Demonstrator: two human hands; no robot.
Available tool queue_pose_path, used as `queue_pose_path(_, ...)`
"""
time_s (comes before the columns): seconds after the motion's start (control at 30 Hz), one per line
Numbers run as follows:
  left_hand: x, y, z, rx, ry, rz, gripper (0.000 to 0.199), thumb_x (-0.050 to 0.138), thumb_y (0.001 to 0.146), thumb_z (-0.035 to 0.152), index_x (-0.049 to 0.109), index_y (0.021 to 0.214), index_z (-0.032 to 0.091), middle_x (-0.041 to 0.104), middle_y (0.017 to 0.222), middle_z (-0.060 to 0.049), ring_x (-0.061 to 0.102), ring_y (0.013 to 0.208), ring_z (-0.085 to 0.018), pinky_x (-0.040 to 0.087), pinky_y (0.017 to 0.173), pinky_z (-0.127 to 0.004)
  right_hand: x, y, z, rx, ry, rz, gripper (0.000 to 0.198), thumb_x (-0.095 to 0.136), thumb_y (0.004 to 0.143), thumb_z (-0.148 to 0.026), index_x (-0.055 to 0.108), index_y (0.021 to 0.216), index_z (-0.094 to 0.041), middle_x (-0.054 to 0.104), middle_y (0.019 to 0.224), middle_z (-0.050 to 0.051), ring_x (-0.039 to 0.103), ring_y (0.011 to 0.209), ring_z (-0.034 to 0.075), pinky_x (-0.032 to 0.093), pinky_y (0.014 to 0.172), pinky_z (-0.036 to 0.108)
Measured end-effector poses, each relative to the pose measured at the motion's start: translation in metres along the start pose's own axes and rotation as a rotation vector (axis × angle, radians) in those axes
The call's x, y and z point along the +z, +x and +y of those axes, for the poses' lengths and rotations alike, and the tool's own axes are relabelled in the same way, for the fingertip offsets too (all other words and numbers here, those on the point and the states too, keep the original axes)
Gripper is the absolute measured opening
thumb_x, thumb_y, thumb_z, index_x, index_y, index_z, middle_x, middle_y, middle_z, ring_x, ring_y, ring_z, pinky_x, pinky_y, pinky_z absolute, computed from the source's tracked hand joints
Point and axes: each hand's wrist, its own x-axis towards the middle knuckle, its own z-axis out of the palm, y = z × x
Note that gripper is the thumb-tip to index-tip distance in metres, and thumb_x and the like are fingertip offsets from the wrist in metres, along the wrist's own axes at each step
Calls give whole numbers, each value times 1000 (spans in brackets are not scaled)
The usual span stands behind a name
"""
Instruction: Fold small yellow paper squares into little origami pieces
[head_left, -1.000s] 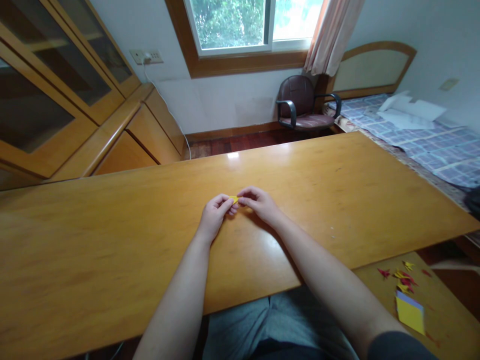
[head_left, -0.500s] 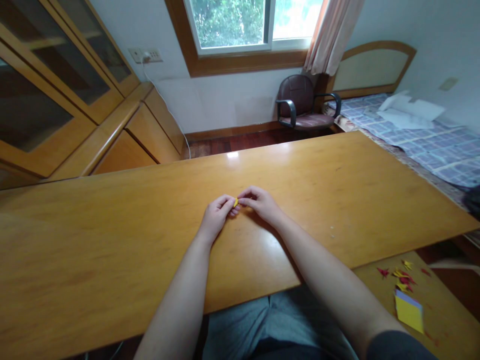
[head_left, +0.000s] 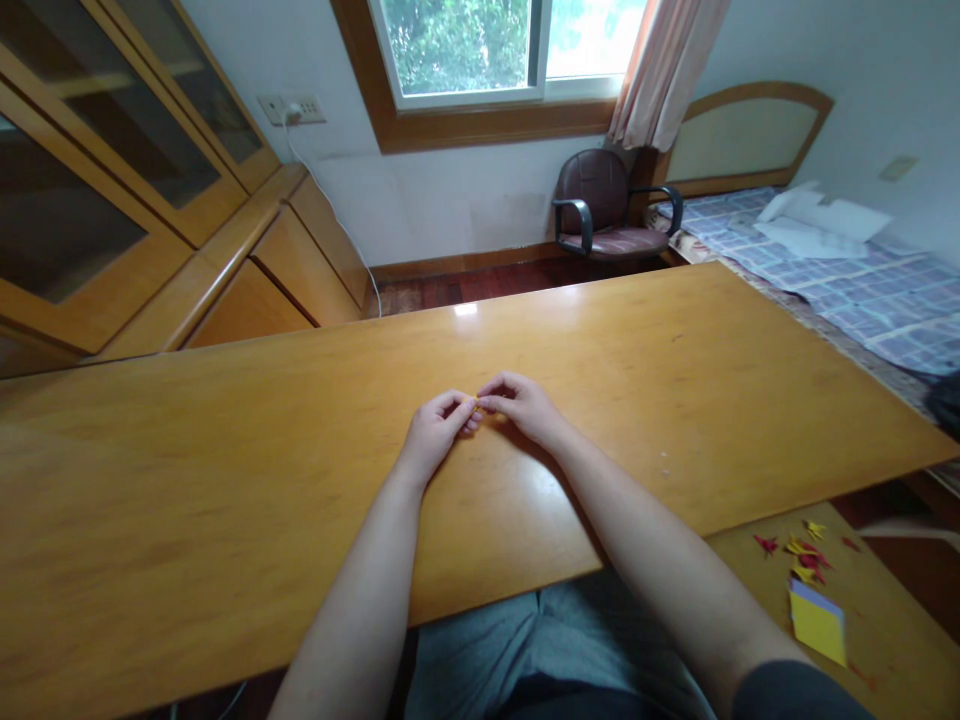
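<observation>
Both hands meet above the middle of the wooden table (head_left: 300, 450), fingertip to fingertip. Between them is a small piece of folded yellow paper (head_left: 476, 401), mostly covered by the fingers. My left hand (head_left: 440, 425) is closed in a pinch on its left side. On the other side, my right hand (head_left: 517, 403) also pinches, thumb against forefinger, at the paper's edge. The paper's exact folded shape is too hidden to make out.
Lower right, a lower surface (head_left: 892, 620) bears several small red and yellow folded paper figures (head_left: 806, 555) and a stack of yellow paper squares (head_left: 817, 622). Beyond the table stand a maroon armchair (head_left: 600, 200) and a bed (head_left: 847, 270). A cabinet (head_left: 225, 260) is at the left.
The left thumb has shifted slightly right over the yellow paper, so less of it shows. The right hand has barely moved.
</observation>
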Motion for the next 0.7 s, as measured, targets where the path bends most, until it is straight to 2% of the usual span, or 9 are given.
queue_pose_path(0.2,-2,1,1,36,-38,22,33,72,80,48,71,82,16,72,78,-5,61,64,-13,50,65,-26,1,0,-3,26,116,4,33,79,69,-36,71,95,-17,69,77,0,62,71,14,50,74,30)
queue_pose_path(0.4,-2,1,2,33,-39,25,31,72,80,47,71,82,16,72,77,-4,61,65,-14,49,65,-26,1,0,-6,25,61,-16,26,77,71,-38,72,85,-16,68,75,1,60,70,14,48,71,30)
queue_pose_path(0.7,-1,1,4,49,-7,4,32,71,81,48,72,83,16,72,79,-4,60,67,-14,49,67,-26,1,-2,-11,46,52,-19,29,78,71,-42,72,79,-15,68,70,0,57,66,13,46,67,27)
